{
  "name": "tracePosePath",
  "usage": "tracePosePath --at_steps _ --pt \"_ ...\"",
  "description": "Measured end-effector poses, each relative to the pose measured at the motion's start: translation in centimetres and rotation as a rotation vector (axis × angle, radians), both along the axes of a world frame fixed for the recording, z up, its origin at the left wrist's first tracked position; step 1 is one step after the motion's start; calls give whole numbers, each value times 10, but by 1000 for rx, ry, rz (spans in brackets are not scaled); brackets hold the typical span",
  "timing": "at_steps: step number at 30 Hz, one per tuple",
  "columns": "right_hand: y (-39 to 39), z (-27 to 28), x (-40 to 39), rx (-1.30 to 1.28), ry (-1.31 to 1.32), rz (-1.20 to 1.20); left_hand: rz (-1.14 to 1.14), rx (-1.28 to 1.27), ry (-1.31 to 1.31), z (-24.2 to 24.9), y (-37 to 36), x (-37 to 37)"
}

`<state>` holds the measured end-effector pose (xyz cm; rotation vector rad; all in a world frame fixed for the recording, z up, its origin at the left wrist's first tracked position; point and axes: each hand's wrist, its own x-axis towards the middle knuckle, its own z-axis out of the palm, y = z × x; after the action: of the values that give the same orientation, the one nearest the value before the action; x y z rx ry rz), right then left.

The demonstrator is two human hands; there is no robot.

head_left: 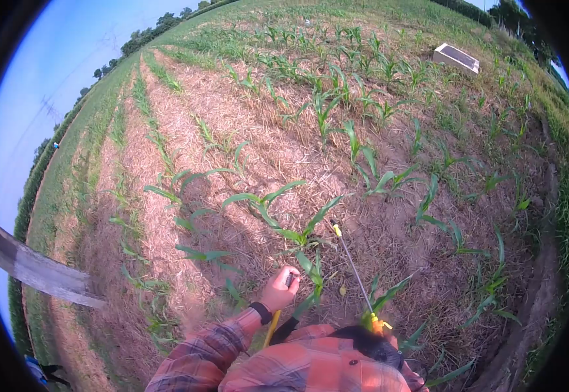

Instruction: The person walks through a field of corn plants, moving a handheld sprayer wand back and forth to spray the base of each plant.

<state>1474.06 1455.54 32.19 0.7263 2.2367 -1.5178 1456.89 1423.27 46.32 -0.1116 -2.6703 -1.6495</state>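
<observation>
My left hand (280, 289), with a dark band at its wrist, is closed round a dark grip (290, 280). A yellow lever (272, 328) shows below the wrist, in line with that grip, and looks like a sprayer's pump lever. At the lower right, my right hand (395, 342) is mostly hidden behind the sleeve and dark mesh cloth, closed at the orange-yellow handle of a spray wand (357, 274). The thin metal wand points forward and slightly left, its yellow nozzle (337, 230) low beside a young maize plant (302, 236).
Rows of young maize (323, 114) stand in straw-covered soil. A pale box-like frame (456, 57) lies at the upper right. A grey plank-like piece (43, 268) juts in from the left. Part of another person (38, 371) shows at the lower left. A grassy edge (562, 261) runs along the right.
</observation>
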Motion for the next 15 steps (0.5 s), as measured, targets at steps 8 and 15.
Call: tracePosePath --at_steps 8,15 --pt "135 -15 -7 -146 41 -431 -100 -189 -60 -47 101 -28" --pt "245 -65 4 -101 140 -820 -26 -167 -152 -13 134 -36"
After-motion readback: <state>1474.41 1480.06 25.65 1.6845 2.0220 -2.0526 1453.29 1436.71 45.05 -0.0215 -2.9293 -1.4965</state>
